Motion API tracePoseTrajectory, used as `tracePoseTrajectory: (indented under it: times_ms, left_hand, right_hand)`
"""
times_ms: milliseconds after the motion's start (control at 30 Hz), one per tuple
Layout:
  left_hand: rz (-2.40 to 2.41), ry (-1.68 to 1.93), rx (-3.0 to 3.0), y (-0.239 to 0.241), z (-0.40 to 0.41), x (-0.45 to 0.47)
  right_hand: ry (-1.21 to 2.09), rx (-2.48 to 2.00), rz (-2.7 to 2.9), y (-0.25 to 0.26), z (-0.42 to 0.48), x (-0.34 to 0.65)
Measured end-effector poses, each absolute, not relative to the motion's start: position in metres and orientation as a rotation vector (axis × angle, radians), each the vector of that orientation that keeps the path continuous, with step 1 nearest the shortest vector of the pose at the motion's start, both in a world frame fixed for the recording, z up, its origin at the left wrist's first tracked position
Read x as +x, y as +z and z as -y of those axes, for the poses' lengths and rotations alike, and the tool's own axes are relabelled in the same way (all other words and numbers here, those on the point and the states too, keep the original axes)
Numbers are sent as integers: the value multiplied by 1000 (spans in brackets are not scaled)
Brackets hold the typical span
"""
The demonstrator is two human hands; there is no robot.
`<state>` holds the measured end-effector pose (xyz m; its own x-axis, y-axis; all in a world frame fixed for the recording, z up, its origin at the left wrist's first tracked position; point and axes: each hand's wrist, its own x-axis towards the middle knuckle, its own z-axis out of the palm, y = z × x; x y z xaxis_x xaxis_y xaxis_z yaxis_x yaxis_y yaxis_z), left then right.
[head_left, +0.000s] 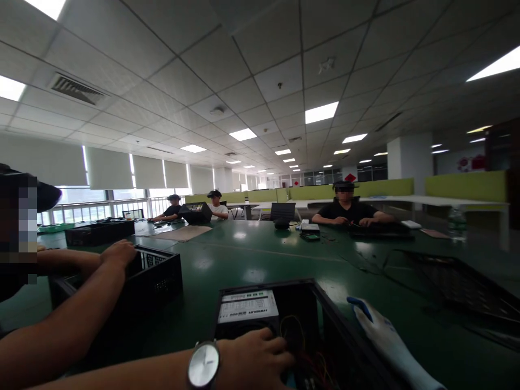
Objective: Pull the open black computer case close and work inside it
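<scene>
My left hand (254, 357), with a silver-faced watch (203, 364) on the wrist, reaches over the open black computer case (345, 330) in front of me. Its fingers are bent down among the cables and components. What they hold, if anything, is hidden. Inside the case, a power supply (247, 306) with a white label sits at the far left, close to the hand. Thin yellow and red wires (323, 365) run beside the fingers. A white glove (385, 333) with blue coating appears to lie on the table right of the case. I cannot make out my right hand.
At my left, a co-worker's arms reach into another black case (168, 273). A black panel (463, 281) lies at right on the green table (252, 254). A water bottle (457, 223) stands beyond it. Other people work across the table, near small parts (311, 230) and cases.
</scene>
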<state>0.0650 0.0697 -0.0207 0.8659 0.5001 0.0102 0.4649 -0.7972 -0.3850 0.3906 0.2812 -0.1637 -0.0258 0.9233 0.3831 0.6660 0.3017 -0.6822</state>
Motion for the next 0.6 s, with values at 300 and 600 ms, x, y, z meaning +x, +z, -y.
tracePoseTrajectory:
  times_ms: [300, 600]
  left_hand:
    - [619, 156, -2617, -8, -47, 72]
    - [620, -59, -3006, 38, 5, 54]
  right_hand:
    - [549, -1426, 1672, -155, -233, 401]
    - [366, -1075, 2182, 10, -146, 340]
